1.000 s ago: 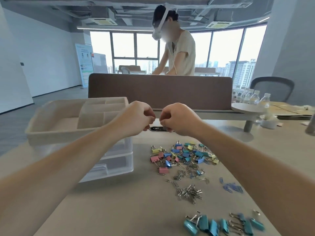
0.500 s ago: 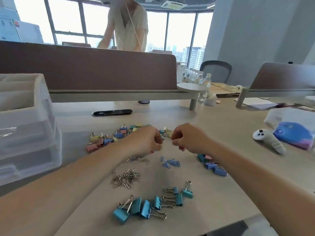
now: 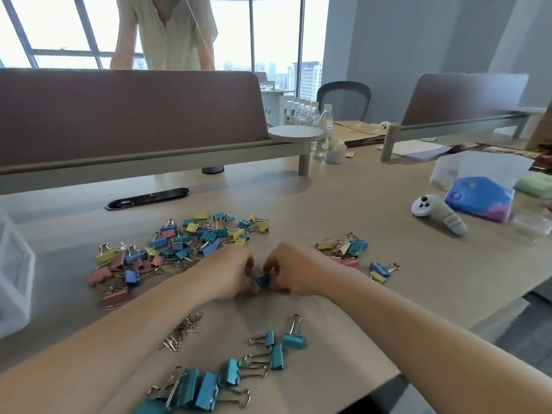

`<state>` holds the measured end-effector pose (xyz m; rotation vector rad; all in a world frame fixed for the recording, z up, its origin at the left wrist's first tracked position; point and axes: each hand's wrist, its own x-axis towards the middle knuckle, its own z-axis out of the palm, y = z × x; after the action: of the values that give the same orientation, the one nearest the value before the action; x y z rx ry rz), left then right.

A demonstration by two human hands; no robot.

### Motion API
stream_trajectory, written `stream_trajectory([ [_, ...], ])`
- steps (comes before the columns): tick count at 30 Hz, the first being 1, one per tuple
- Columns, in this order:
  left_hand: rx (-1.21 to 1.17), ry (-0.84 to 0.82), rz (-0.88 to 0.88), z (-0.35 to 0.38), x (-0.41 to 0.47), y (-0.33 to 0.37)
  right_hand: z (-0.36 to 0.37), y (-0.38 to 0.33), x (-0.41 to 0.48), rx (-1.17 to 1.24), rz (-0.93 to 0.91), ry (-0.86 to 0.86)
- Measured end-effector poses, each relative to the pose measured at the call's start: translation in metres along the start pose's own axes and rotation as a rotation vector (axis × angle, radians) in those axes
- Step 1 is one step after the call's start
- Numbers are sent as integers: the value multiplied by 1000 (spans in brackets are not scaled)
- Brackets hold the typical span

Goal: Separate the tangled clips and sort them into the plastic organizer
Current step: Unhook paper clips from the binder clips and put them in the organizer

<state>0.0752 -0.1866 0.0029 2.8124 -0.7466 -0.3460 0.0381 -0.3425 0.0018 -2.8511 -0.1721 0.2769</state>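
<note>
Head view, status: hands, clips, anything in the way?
Left hand and right hand both pinch blue clips. Organizer at left edge. Mixed clip pile lies between.

Organizer (image 3: 15, 264) cut off at left edge, only a corner shows. Blue clips (image 3: 263, 281) mid-frame mostly hidden btwn left hand (image 3: 230, 273) & right hand (image 3: 294, 271), blurred; no. unclear. Person (image 3: 167, 34) upper left cut at top edge.

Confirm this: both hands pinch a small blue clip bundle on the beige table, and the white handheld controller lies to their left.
Wrong on one point: the head view shows the white handheld controller lying to the right of the hands, not the left. The rest holds: the left hand and right hand both pinch the small blue clip bundle on the beige table.
</note>
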Motion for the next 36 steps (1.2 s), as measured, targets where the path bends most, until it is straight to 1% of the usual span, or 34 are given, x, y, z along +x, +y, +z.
stream_trajectory([
  [3, -37, 30, 6, 4, 3, -4, 1, -2, 1, -31, -31, 33],
  [11, -93, 100, 42, 9, 3, -9, 4, -7, 9, -59, 2, 45],
  [14, -106, 94, 37, 8, 0, -8, 5, -10, 9, -63, 6, 22],
  [22, -91, 91, 15, 7, 3, -5, 4, -14, 11, -42, 23, 32],
  [32, -76, 19, -9, 2, 5, -1, 5, -16, 17, -204, 21, -12],
  [36, -52, 6, -26, 2, 6, -1, 5, -17, 15, -194, 21, 1],
])
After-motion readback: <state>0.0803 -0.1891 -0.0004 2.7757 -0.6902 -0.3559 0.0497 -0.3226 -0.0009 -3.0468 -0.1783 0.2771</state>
